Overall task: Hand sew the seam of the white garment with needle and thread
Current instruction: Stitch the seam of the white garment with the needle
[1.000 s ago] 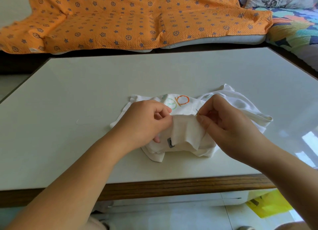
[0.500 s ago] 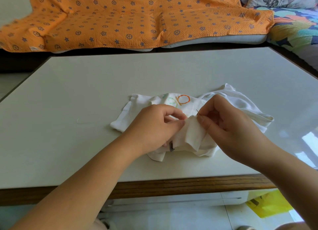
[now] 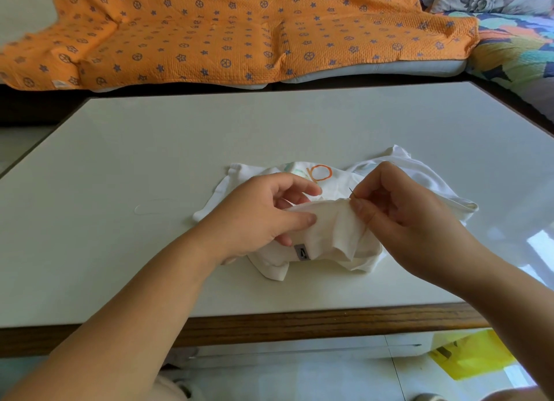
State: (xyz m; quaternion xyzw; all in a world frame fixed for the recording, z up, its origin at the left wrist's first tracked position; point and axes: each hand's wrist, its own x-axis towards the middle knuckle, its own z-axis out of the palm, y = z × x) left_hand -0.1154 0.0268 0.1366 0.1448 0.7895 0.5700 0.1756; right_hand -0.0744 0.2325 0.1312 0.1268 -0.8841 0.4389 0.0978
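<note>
A crumpled white garment (image 3: 329,238) with an orange ring print lies on the white table (image 3: 150,166), a grey size tag at its near fold. My left hand (image 3: 257,214) pinches a raised fold of the cloth between thumb and fingers. Just right of it, my right hand (image 3: 398,214) pinches a thin dark needle (image 3: 352,192) whose tip pokes up at the fold's right end. The thread on the needle is too fine to make out.
A loose loop of pale thread (image 3: 147,210) lies on the table left of the garment. An orange patterned blanket (image 3: 227,31) covers the sofa beyond the table. A yellow bag (image 3: 470,358) lies on the floor under the table's near wooden edge.
My left hand has slid its pinch leftward along the fold since half a second ago, stretching the cloth out. My right hand with the needle has stayed almost still.
</note>
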